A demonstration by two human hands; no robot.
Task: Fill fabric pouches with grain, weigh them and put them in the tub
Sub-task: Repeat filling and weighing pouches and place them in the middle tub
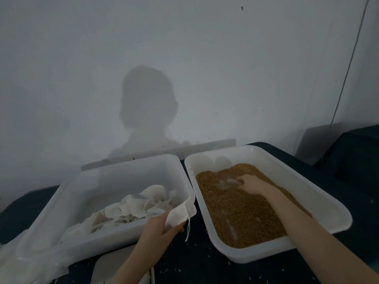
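Two white plastic tubs stand side by side on a dark table. The left tub (114, 171) holds several empty cream fabric pouches (133, 208). The right tub (320, 195) is filled with brown grain (235, 214). My left hand (158, 226) grips one cream drawstring pouch (180, 214) over the left tub's near right corner, its string hanging down. My right hand (250, 183) reaches into the grain and grips a clear plastic scoop (227, 182), which is partly buried and hard to make out.
A pale flat object (114, 269), possibly a scale, lies at the table's near edge below the left tub. Loose cloth (24, 267) hangs at the lower left. Spilled grains dot the dark tabletop (194, 263). A dark box (356, 152) stands at the right against the wall.
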